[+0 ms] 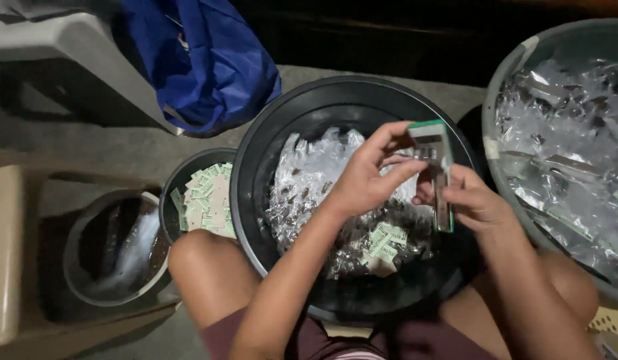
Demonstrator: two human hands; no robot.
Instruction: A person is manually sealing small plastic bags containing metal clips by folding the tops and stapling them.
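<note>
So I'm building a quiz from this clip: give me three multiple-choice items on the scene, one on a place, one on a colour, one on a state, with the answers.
1. Where do the paper slips mostly lie?
A. In the small tub left of the black basin
B. On the blue bag
C. In the grey basin

2. What colour is the top edge of the packet in the hands?
A. Red
B. Green
C. Yellow

3. How is the packet held?
A. Lying in the basin
C. In one hand only
B. Pinched by both hands above the basin

Answers:
1 A: the slips fill the small tub beside the black basin.
2 B: the packet has a green top strip.
3 B: the left hand and right hand both grip it over the basin.
</note>
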